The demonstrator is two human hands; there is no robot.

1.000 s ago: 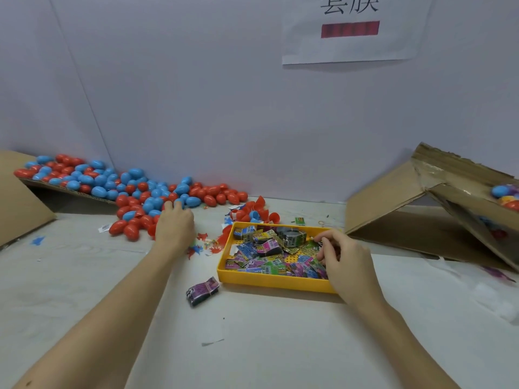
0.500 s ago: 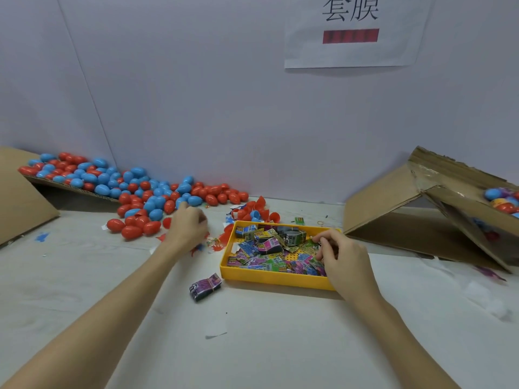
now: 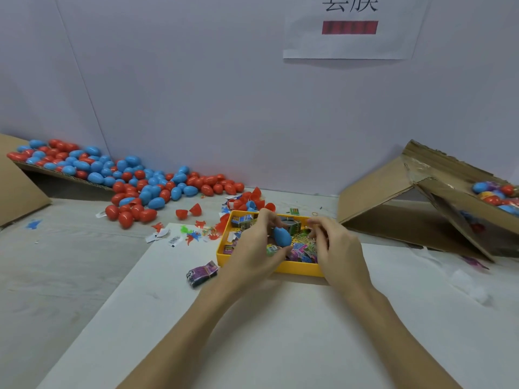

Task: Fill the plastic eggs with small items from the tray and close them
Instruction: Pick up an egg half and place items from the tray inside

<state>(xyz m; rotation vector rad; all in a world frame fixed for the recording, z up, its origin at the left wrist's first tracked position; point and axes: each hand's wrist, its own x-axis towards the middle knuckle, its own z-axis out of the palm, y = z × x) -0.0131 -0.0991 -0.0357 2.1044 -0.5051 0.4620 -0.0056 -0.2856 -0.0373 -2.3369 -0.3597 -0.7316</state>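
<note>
1. Our left hand (image 3: 254, 248) grips a blue egg (image 3: 281, 236) over the yellow tray (image 3: 295, 267), its long axis tilted, narrow end up-left.
2. Our right hand (image 3: 338, 248) has its fingers curled; we cannot tell what they hold.
3. The wall sign's (image 3: 349, 26) characters are cut off.
4. A second ago our left hand was at the egg pile (image 3: 134, 186).

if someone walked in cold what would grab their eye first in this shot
First, the pile of red and blue plastic eggs spilling off a cardboard flap along the wall at left. Then the yellow tray of small colourful packets at centre, where the left hand holds a blue egg over it and the right hand is alongside.
</note>
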